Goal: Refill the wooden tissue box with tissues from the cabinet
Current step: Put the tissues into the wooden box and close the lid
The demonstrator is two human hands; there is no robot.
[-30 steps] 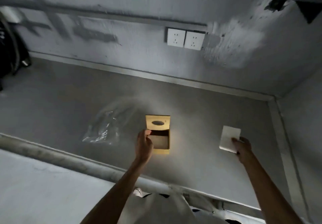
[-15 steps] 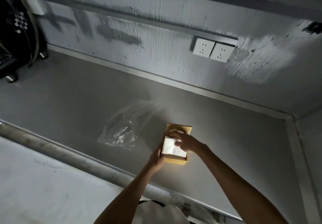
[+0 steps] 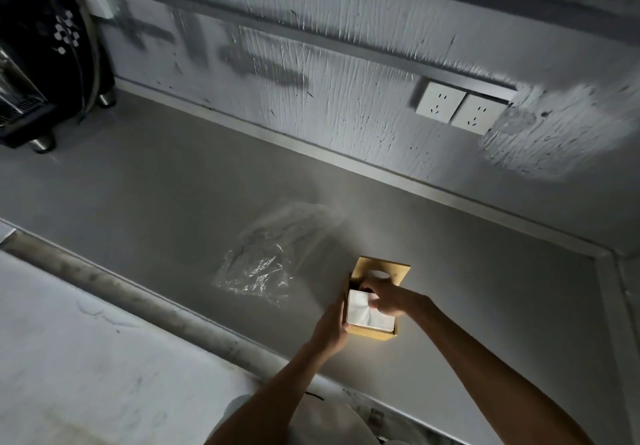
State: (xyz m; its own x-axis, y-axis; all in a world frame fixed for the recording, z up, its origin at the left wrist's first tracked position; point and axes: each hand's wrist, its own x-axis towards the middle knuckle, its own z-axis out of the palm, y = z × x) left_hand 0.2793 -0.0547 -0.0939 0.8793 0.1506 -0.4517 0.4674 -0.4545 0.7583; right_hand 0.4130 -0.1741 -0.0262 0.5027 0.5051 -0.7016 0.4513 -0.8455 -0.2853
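The wooden tissue box (image 3: 370, 334) sits on the grey counter (image 3: 173, 202) near its front edge. Its lid (image 3: 394, 270), with an oval slot, is slid back toward the wall. A white stack of tissues (image 3: 360, 313) lies in the open part of the box. My left hand (image 3: 330, 330) grips the box's left side. My right hand (image 3: 389, 297) presses down on the tissues from above, its fingers over the far end of the stack.
A crumpled clear plastic wrapper (image 3: 263, 264) lies on the counter just left of the box. Two white wall sockets (image 3: 457, 107) sit on the back wall. A dark appliance on metal feet (image 3: 38, 64) stands at the far left. A side wall closes the right.
One second ago my right hand held the tissue stack on the counter to the right of the open box. It has carried the stack into the box and now presses on it.
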